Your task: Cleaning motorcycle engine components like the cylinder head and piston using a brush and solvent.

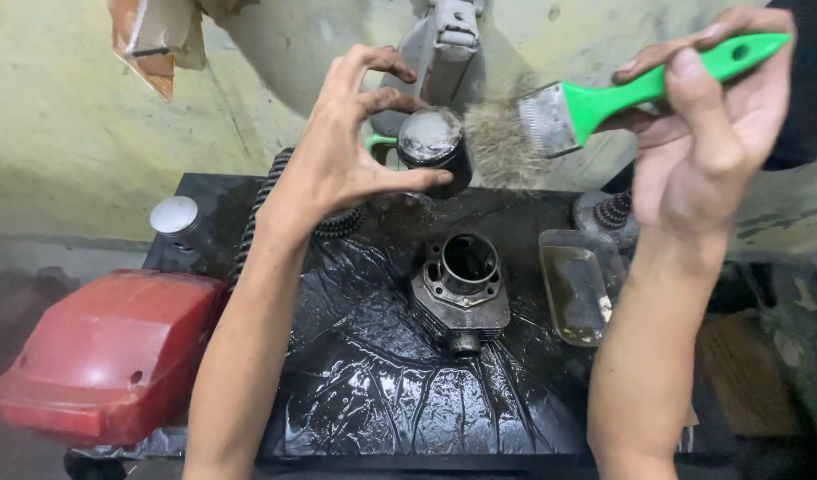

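My left hand (346, 147) holds up a dark, round piston (433, 144) with a grey dusty top, gripped between thumb and fingers above the work surface. My right hand (710, 133) holds a paintbrush with a green handle (639, 87). The brush's grey bristles (495, 142) touch the right side of the piston. Below both hands an engine cylinder (462, 293) with a round bore and cooling fins sits on the black, wet, oily tray (364, 391).
A clear plastic container (579, 289) with yellowish liquid stands right of the cylinder. A red plastic cover (106, 356) lies at the left. A round silver cap (175, 215) and a coiled black spring (257, 209) sit at the tray's back left. Behind is a stained wall.
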